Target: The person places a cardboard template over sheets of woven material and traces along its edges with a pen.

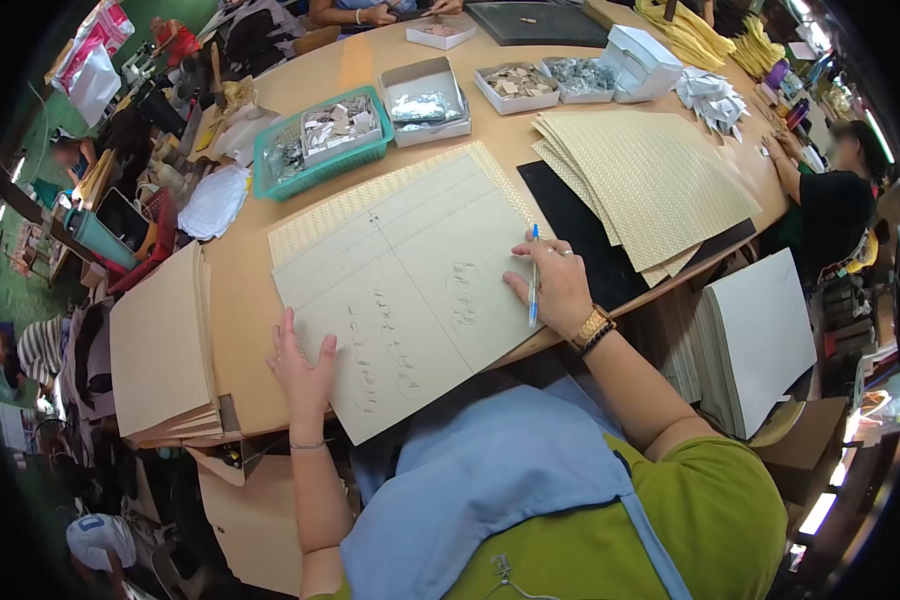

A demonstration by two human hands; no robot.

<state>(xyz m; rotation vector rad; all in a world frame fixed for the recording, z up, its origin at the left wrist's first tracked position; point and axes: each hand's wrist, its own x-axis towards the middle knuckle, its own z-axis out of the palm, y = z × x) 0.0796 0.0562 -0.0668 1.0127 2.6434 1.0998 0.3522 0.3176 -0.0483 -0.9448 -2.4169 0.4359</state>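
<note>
Pen [533, 303] sits, apparently pinched, in the right hand [561, 287] at three o'clock on the marked board [410, 295], which overlies a patterned sheet [308, 233], while the left hand [303, 377], fingers apart, rests at eight o'clock.

A ruled grey card [410, 290] bearing seemingly pencilled writing is laid over a cream patterned sheet [320, 226]; a blue pen [532, 292] is held near the card's right edge.

Pen [532, 302] blue and white, board [390, 290] grey-beige with dark lines. Sheets [650, 180] cream-yellow, woven pattern. Basket [332, 171] teal, apron [470, 480] light blue, shirt [710, 510] olive green.
</note>
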